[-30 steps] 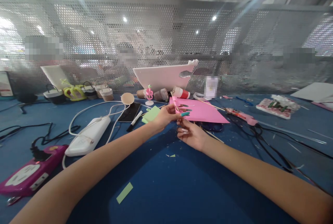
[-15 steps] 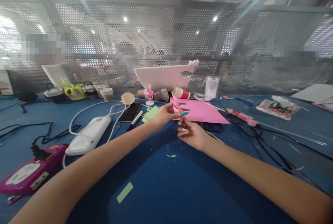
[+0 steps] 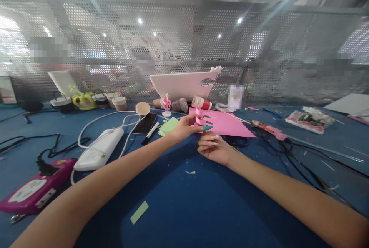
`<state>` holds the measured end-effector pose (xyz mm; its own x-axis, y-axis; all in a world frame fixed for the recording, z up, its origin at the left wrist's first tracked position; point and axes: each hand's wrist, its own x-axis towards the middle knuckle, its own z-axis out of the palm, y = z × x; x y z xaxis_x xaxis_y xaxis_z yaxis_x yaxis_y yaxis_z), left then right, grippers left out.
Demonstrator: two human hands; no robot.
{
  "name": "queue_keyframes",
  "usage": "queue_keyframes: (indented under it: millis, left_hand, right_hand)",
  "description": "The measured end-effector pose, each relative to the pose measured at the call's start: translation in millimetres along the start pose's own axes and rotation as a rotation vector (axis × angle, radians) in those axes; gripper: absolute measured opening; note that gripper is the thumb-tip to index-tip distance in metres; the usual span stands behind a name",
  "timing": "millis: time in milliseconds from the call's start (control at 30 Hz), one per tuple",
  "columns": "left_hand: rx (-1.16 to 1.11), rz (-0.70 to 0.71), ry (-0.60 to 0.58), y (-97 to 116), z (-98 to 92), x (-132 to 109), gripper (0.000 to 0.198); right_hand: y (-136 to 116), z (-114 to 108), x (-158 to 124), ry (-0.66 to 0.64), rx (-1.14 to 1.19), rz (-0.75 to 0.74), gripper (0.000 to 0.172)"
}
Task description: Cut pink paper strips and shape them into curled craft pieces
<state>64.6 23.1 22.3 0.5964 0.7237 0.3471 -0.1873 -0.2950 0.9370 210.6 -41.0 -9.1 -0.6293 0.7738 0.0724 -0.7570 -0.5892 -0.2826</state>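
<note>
My left hand (image 3: pixel 184 128) reaches in from the left and grips a curled pink paper strip (image 3: pixel 199 117) between thumb and fingers. The strip stands upright in a looped, spiral shape. Just below it is my right hand (image 3: pixel 217 151), its fingers curled inward close to the left thumb; whether anything small is in them is hidden. A pink paper sheet (image 3: pixel 233 127) lies behind both hands. Left of the strip stands a small pink ornament (image 3: pixel 167 104) on a white base, with a green star on top.
Green paper pieces (image 3: pixel 168 126), a marker (image 3: pixel 150 133) and a phone (image 3: pixel 145 123) lie left of my hands. Farther left are a white power strip (image 3: pixel 99 150) and a magenta one (image 3: pixel 37 188). A pink glue gun (image 3: pixel 269 130) with trailing cables rests at right. Paper cups (image 3: pixel 180 105) line the back.
The pink strip has shifted slightly right and is turned more upright in my left hand. My right hand's fingers have curled and changed position below it.
</note>
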Motion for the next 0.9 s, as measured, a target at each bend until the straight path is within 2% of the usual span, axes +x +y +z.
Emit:
queue_keyframes:
  millis: [300, 533, 633, 700, 833, 900]
  left_hand:
    - [-0.068, -0.012, -0.056, 5, 6.7, -4, 0.048]
    - [-0.183, -0.011, -0.273, 14, 14.1, -9, 0.05]
    - [-0.171, -0.013, -0.322, 16, 13.3, -10, 0.051]
    - [-0.146, -0.007, -0.303, 16, 11.9, -9, 0.051]
    - [-0.083, 0.012, -0.152, 14, 8.5, -5, 0.049]
    - [-0.082, 0.008, -0.121, 12, 7.6, -3, 0.049]
  right_hand:
    - [1, -3, -2, -0.02, 0.005, 0.001, 0.032]
    - [3, -5, -2, -0.033, 0.025, 0.035, 0.032]
    - [2, -6, -3, -0.025, 0.028, 0.05, 0.033]
    - [2, -7, -3, -0.031, 0.053, 0.059, 0.034]
    - [2, -7, -2, -0.053, 0.104, 0.075, 0.038]
    - [2, -7, -2, -0.042, 0.117, 0.077, 0.036]
